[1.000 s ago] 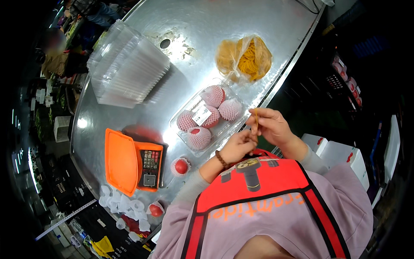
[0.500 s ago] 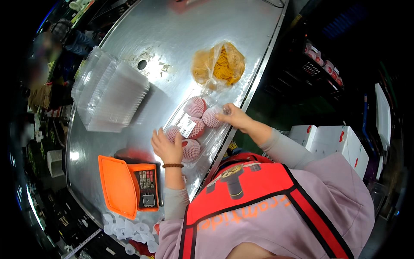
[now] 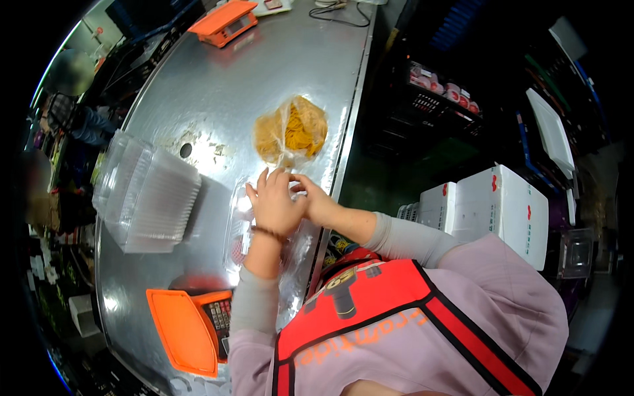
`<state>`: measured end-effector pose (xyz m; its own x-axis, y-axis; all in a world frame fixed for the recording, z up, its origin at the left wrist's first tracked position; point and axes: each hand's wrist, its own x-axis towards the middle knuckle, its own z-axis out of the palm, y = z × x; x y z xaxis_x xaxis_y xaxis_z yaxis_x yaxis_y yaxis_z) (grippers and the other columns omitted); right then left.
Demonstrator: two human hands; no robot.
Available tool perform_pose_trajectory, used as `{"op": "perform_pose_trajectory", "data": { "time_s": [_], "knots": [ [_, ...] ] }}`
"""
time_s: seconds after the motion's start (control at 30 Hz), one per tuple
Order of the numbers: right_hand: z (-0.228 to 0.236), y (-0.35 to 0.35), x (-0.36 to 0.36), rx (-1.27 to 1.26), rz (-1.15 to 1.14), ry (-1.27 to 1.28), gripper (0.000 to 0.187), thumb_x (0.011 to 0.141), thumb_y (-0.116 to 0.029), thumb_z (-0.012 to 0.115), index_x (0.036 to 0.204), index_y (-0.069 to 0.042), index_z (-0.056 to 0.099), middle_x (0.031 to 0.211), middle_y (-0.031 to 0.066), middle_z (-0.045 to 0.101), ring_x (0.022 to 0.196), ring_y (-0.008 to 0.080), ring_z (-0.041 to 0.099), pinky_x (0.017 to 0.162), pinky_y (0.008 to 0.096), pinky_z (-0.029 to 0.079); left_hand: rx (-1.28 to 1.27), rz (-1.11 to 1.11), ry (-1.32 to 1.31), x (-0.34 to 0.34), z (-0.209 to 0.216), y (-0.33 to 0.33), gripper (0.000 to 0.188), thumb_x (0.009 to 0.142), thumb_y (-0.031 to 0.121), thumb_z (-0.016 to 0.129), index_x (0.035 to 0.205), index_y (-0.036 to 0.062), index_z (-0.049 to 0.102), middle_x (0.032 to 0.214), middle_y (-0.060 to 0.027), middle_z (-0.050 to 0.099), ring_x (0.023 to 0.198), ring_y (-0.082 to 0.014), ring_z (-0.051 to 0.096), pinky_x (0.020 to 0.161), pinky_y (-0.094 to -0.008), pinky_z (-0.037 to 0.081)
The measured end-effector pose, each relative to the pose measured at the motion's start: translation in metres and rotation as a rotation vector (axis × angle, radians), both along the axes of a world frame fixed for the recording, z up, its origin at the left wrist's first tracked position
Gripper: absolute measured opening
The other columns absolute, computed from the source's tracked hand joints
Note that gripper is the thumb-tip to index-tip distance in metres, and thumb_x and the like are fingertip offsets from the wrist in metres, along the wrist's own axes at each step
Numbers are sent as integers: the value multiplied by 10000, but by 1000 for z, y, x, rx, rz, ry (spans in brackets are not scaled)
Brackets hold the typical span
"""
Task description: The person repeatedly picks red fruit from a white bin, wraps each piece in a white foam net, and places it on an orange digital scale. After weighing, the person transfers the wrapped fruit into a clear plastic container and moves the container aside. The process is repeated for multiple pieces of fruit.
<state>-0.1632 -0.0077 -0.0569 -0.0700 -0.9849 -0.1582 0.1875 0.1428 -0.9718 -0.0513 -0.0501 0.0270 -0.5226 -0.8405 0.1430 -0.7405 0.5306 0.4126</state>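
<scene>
Fruit packing station in shop or market back room. Long stainless steel counter (image 3: 218, 86) running through scene, curving under fisheye lens. 2 orange weighing scales sitting on it: 1 near (image 3: 188, 330), 1 at far end (image 3: 224, 23). Stack of clear plastic clamshell trays (image 3: 148, 201) waiting beside bag of yellow-orange rubber bands (image 3: 290, 132). White cartons (image 3: 489, 211) and dark crates holding packed produce (image 3: 439, 89) standing beside counter. Person wearing red work vest (image 3: 396, 323).

Pale lilac sweatshirt, grey undersleeves, red vest with black trim, beaded bracelet (image 3: 267, 233) on left wrist
</scene>
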Motion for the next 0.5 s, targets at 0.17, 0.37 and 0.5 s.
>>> {"op": "perform_pose_trajectory", "data": {
  "time_s": [0.17,0.37,0.5],
  "knots": [
    [21,7,-2,-100,3,448,832,662,-288,762,1374,-95,378,1148,215,492,1070,303,519,898,367,449,-126,-94,-168,5,-9,-83,186,733,4,502,866,92,599,881,-128,633,883,-331,602,887,-491,410],
    [57,4,-10,-308,14,385,422,707,-169,727,1089,-49,595,1094,100,497,1047,212,511,918,311,413,865,255,135,210,-142,-193,89,771,-22,603,846,22,623,756,-69,646,690,-157,587,626,-311,488],
    [45,-3,-64,-406,-96,382,448,684,-136,748,1081,-42,562,1085,89,505,1038,201,519,901,320,427,978,-195,-207,104,-109,-83,278,839,122,642,1099,26,625,1003,-97,662,909,-223,624,787,-335,509]
  ]
}}
